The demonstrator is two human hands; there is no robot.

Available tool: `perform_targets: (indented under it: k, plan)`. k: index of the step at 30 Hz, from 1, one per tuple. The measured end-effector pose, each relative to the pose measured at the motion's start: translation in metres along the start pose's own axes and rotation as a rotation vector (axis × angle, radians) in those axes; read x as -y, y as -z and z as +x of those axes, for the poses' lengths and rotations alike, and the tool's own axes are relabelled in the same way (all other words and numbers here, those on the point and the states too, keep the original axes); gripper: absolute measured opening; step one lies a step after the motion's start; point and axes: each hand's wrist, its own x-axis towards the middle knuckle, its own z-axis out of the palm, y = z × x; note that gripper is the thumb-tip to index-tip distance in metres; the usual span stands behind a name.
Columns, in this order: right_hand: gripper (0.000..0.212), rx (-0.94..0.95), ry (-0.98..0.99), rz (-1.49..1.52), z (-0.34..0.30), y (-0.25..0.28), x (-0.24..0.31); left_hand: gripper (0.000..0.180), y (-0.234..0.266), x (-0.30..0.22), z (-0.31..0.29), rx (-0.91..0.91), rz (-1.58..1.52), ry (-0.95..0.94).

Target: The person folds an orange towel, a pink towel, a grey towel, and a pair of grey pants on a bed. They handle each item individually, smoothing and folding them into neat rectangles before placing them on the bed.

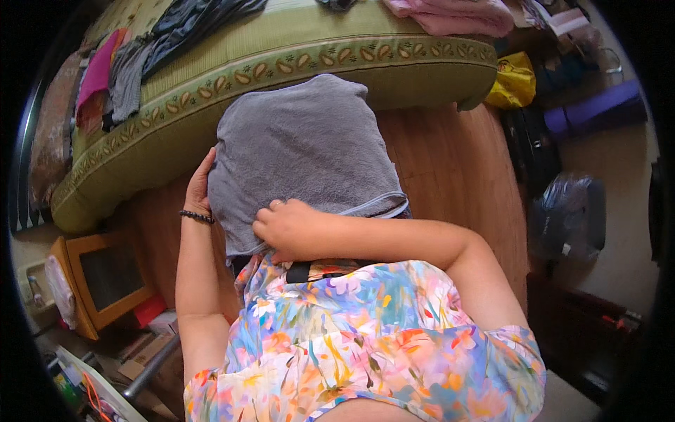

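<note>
A grey towel, folded into a rough rectangle with a pale trimmed edge, lies in front of me over my lap. My left hand grips its left side, the visible fingers pointing away along the edge and the rest hidden by the cloth. Across my body reaches my right arm. At the towel's near left part, my right hand is closed on the fabric with its fingers curled. A dark beaded bracelet circles my left wrist.
Ahead stands a bed with a green patterned cover. On it lie dark clothes, a magenta cloth and a pink blanket. To the right are a yellow bag and a purple roll. A wooden cabinet stands left.
</note>
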Motion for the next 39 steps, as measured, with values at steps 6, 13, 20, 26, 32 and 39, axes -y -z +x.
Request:
perform_targets:
  k: [6,13,20,26,32,39]
  plan:
    - [0.024,-0.066,0.057,0.058,-0.001,-0.020,0.008,0.032,0.003,-0.016,-0.005,-0.001,0.062,-0.055]
    - [0.019,-0.405,-0.273,0.677,-0.076,0.015,-0.005,0.033,-0.113,-0.034,0.006,0.138,0.161,-0.251]
    - [0.050,-0.604,-0.669,2.154,-0.169,-0.022,-0.038,0.064,-0.208,0.058,0.101,0.237,1.222,-0.486]
    - [0.043,-0.592,-0.811,2.217,-0.170,-0.020,-0.041,0.035,-0.171,0.074,0.098,0.250,1.196,-0.695]
    - [0.033,-0.154,-1.039,1.814,-0.204,-0.007,-0.046,0.047,-0.128,0.062,0.098,-0.189,1.113,-0.601]
    - [0.027,-0.671,-1.031,0.436,-0.199,0.037,-0.084,0.049,-0.108,0.068,0.119,-0.105,0.927,-0.750]
